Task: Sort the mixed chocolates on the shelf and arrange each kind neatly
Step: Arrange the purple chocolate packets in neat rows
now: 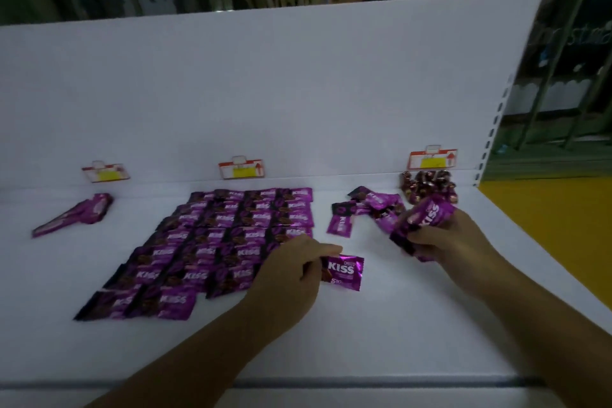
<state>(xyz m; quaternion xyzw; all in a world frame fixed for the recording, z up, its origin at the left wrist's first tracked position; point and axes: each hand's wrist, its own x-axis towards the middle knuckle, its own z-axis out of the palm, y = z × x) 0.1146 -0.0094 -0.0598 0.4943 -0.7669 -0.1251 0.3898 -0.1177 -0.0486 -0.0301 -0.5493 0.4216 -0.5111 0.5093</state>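
Head view: a white shelf is being looked down on, and a white back wall is being seen behind it.
Far left: a few long purple packets are being kept by themselves near the back, just in front of the left price tag.
Middle: purple KISS packets are being laid out in neat rows that overlap, in front of the middle price tag.
Left hand: the left hand is being held at the front right corner of the rows. A single KISS packet is being pinched at its left edge between the thumb and the bent fingers. It is being held flat and very low; whether it is touching the shelf cannot be told.
Right of the rows: a messy heap of purple packets is being left unsorted, with one packet lying a little apart on its left.
Right hand: the right hand is being held just in front of the messy heap. A bunch of purple packets is being gripped in its curled fingers.
Back right corner: small shiny dark red chocolates are being kept in a pile, just below the right price tag.
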